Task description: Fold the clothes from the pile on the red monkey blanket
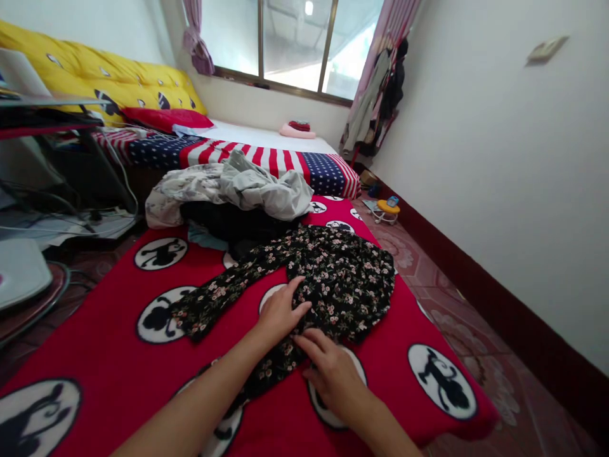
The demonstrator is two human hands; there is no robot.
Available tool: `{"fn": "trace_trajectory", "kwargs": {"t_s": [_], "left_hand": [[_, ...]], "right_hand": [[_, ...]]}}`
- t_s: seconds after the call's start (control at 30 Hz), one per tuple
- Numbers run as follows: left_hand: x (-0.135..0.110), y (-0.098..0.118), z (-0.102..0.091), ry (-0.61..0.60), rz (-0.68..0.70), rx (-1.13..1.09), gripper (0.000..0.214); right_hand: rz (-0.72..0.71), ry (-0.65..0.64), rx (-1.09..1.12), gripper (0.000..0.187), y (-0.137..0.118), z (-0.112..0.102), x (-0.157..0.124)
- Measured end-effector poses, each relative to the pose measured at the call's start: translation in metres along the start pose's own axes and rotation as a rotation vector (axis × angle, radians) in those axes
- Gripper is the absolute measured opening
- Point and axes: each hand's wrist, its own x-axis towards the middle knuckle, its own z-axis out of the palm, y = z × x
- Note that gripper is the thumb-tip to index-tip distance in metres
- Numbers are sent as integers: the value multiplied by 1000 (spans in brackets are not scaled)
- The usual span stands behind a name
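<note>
A black floral-print fabric garment [328, 279] lies spread across the middle of a red mattress cover printed with white circles and black monkey figures [114, 355], with one long sleeve trailing toward the cover's left edge. The left hand [280, 312] rests flat on the garment's near part, fingers extended and holding nothing, pressing the cloth down. The right hand [333, 371] lies just beside it, nearer the cover's front edge, its fingers curled loosely over the garment's lower hem; I cannot tell whether they pinch the fabric or only touch it.

Beyond the garment, toward the far edge of the cover, sits a heap of crumpled grey, white and dark clothes [228, 197]. Behind that is a stars-and-stripes blanket [266, 158], and a yellow padded cushion [104, 76] leans at the far left.

To handle the cloth well here, the flat hand seems best kept pressing as an anchor while the other draws the hem taut, so creases run out toward the edges rather than bunching under the palms. The trailing sleeve looks twisted and would likely need straightening.
</note>
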Motion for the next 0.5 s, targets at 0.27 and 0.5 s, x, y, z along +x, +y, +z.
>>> {"fn": "trace_trajectory", "kwargs": {"t_s": [0.27,0.5], "left_hand": [[14,-15,-39,93,-96,-415,23],[40,-55,-146,460,-369,-670,28]], "right_hand": [[23,-54,411,12,-11,-36,-10],[83,-134,608,6,-8,-72,-19]]}}
